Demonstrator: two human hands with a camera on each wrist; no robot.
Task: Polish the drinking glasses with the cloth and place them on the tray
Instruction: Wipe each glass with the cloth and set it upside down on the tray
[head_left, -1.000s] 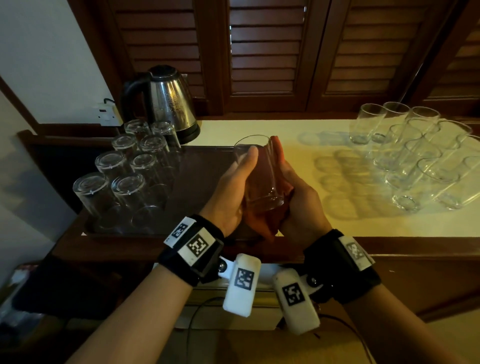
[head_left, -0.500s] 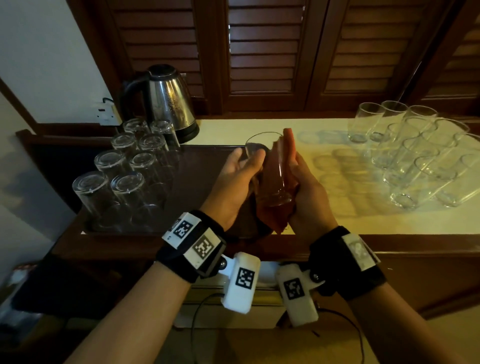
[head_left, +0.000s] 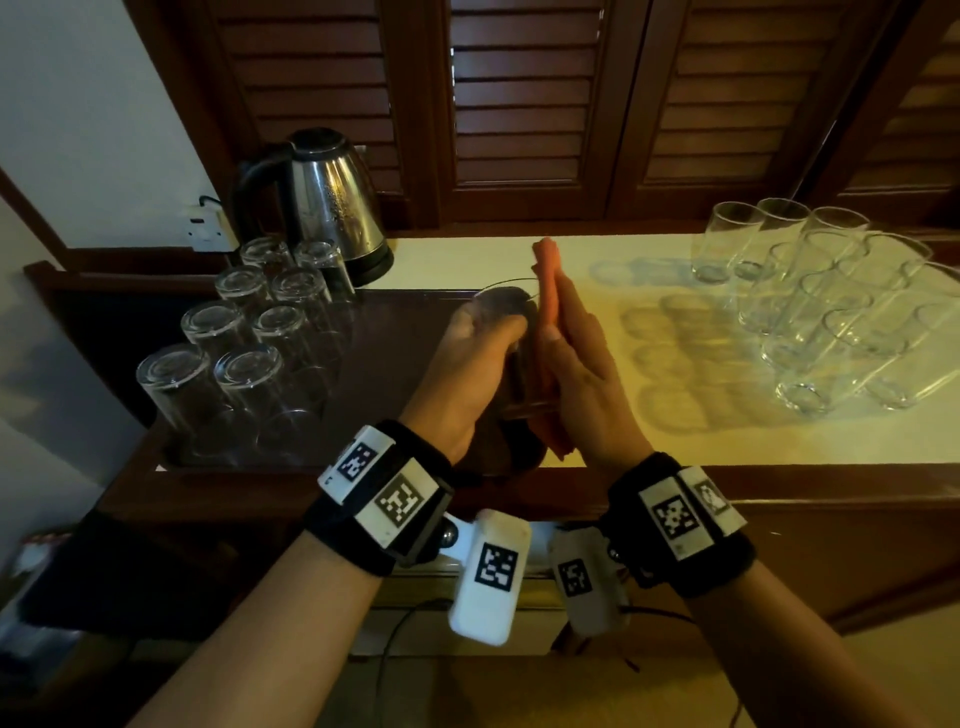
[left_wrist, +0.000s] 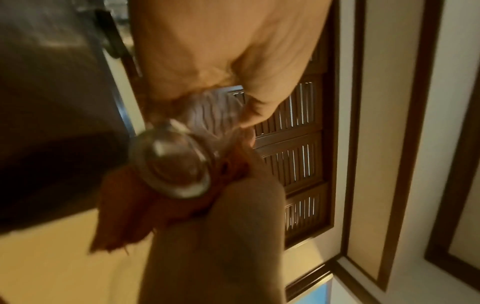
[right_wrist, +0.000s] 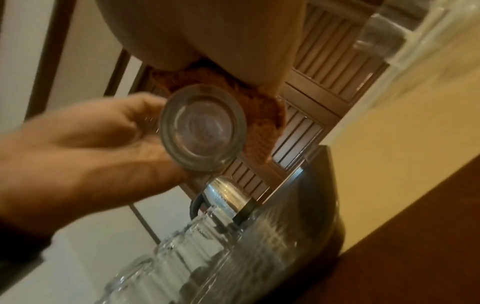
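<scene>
glass (head_left: 511, 353): clear tumbler, held upright above the tray's right end
cloth (head_left: 548, 291): orange, pressed against its right side
tray (head_left: 395, 332): dark, carrying eight upturned glasses (head_left: 249, 332)

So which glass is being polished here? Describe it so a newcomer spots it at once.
Start at the steel kettle and come forward over the dark tray. The glass is the only one off a surface, gripped by the left hand, with the right hand pressing an orange cloth against it.

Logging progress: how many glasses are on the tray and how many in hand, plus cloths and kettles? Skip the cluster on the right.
Upturned glasses on tray: 8
Held glass: 1
Cloth: 1
Kettle: 1
Total: 11
</scene>
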